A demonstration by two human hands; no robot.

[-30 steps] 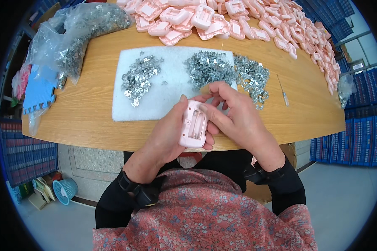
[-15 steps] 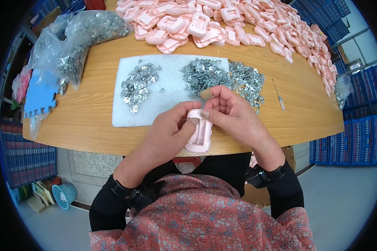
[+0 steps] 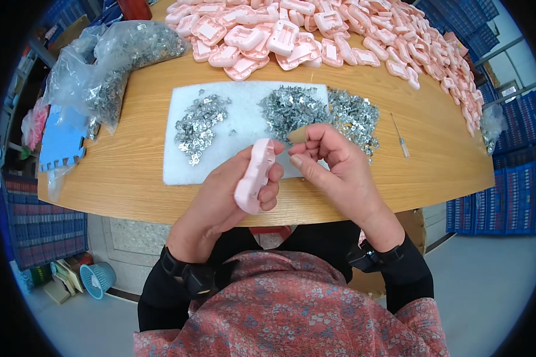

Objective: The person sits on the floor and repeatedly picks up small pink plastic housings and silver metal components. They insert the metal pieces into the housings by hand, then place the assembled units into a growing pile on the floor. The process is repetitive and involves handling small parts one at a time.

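Note:
My left hand (image 3: 217,184) is wrapped around a pale pink plastic casing (image 3: 256,178), which is turned up on its edge with its side toward me. Close by on the right, my right hand (image 3: 333,163) is apart from the casing, its fingers curled in and the thumb near the fingertips. A tan cover sits on one of its fingertips. Whether a small piece is pinched there is too small to make out. Just beyond that hand lies a heap of small metal contact plates (image 3: 292,110) on a white foam sheet (image 3: 241,157).
A smaller heap of metal plates (image 3: 199,128) lies on the foam's left, another (image 3: 354,116) off its right edge. A thin screwdriver (image 3: 401,140) rests farther right. Many pink casings (image 3: 283,37) cover the table's far side. A clear bag of metal parts (image 3: 110,71) stands at left.
The pink casing has tipped from facing up onto its edge and shifted left in my left hand. My right hand has let go of it.

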